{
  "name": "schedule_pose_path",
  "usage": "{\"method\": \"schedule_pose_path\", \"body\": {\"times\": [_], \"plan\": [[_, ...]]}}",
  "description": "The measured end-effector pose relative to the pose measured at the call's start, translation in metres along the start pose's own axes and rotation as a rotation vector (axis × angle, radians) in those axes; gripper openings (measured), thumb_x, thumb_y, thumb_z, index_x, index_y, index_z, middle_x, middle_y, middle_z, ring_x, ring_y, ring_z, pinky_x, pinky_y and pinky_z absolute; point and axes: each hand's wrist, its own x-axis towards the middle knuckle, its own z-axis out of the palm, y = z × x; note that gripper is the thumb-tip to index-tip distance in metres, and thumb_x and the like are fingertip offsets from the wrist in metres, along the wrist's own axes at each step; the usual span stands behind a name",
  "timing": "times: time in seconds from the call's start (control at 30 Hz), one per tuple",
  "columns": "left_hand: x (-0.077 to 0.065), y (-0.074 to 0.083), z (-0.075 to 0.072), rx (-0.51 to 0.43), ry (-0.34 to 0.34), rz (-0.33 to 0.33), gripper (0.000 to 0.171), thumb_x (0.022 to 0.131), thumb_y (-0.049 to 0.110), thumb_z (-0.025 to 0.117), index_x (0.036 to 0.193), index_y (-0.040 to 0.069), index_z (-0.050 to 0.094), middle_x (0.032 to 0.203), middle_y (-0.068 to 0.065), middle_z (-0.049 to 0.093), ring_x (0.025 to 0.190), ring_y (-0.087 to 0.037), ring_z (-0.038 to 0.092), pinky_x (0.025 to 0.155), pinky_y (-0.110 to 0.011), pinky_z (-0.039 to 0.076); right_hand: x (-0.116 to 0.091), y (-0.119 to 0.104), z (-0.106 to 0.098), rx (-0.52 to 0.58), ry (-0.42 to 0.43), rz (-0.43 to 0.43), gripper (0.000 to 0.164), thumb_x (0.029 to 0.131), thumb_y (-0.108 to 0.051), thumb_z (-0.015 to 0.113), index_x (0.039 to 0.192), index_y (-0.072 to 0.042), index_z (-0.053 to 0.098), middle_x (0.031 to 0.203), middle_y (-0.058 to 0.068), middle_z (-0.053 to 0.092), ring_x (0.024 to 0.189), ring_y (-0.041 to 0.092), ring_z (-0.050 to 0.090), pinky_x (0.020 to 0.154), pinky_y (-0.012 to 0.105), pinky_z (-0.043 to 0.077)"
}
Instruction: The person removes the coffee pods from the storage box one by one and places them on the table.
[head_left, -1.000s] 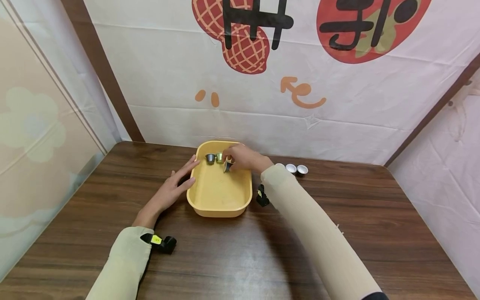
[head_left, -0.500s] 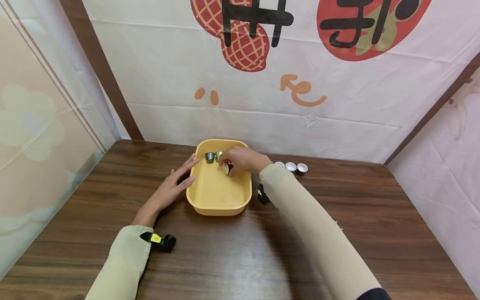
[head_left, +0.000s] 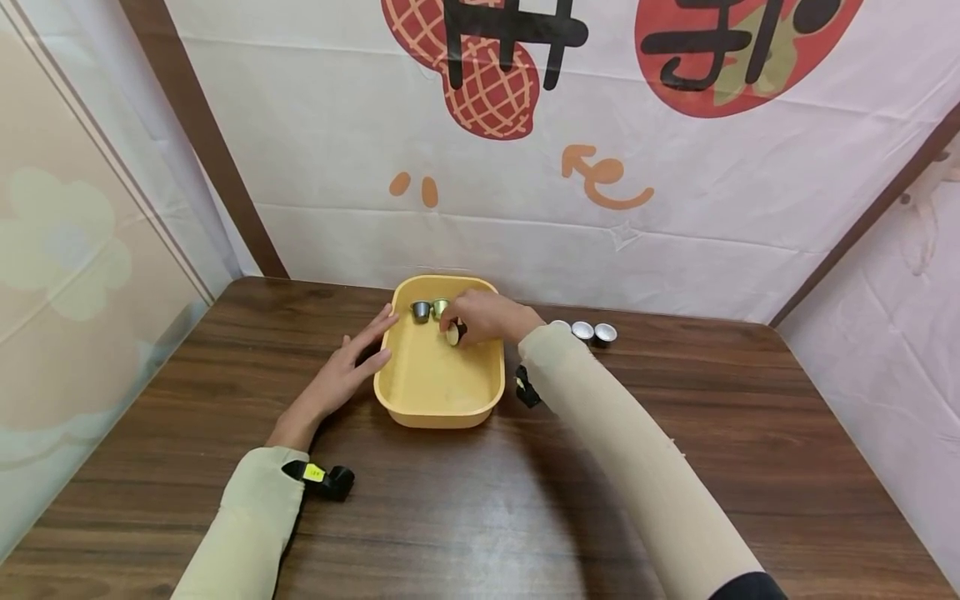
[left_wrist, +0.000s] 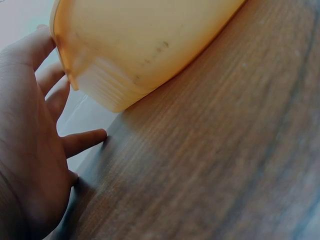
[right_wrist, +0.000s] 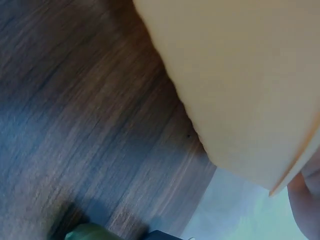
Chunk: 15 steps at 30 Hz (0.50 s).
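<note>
A yellow plastic bin stands on the table. My left hand lies along its left side with fingers spread, fingertips touching the rim; the left wrist view shows this hand against the bin's outer wall. My right hand reaches over the right rim and pinches a dark coffee capsule inside, tilted so that its pale lid faces the camera. To its left, a dark grey capsule and a green capsule lie near the far wall. In the right wrist view the held capsule is hidden.
Right of the bin, three capsules with silvery lids stand in a row on the table, one dark capsule at its right end. The right wrist view catches a green capsule at its lower edge. A printed cloth wall rises behind the table.
The capsule in my right hand has turned, so its lid shows more toward the camera than a second ago. My left hand has stayed at the rim.
</note>
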Motion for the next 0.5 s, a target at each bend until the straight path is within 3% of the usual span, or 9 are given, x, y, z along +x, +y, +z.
{"method": "schedule_pose_path", "body": {"times": [0.2,0.37,0.5], "plan": [[0.002,0.003,0.002,0.007,-0.009,-0.01,0.053,0.102,0.02,0.048,0.152,0.021,0.031,0.159,0.003,0.012,0.144,-0.033,0.011,0.104,-0.068,-0.008,-0.006,0.006,-0.003,0.094,0.102,-0.071,0.029,0.081,-0.018,0.077,0.11,-0.015,0.072,0.101,-0.007,0.067,0.089,0.005,0.058,0.079,0.02,0.045],[0.002,0.012,0.001,-0.012,-0.016,-0.013,0.052,0.101,0.017,0.049,0.15,0.011,0.032,0.159,-0.007,0.013,0.143,-0.038,0.011,0.102,-0.07,-0.008,-0.014,0.01,-0.009,0.225,0.197,-0.112,0.031,0.078,-0.011,0.078,0.108,-0.008,0.072,0.1,-0.005,0.067,0.087,0.007,0.058,0.081,0.027,0.048],[0.003,0.011,-0.001,-0.003,-0.015,-0.017,0.052,0.101,0.017,0.048,0.151,0.011,0.032,0.159,-0.005,0.013,0.143,-0.035,0.012,0.103,-0.069,-0.007,-0.023,0.011,-0.016,0.275,0.281,-0.14,0.03,0.079,-0.011,0.079,0.108,-0.008,0.072,0.1,-0.005,0.068,0.085,0.007,0.058,0.079,0.032,0.049]]}}
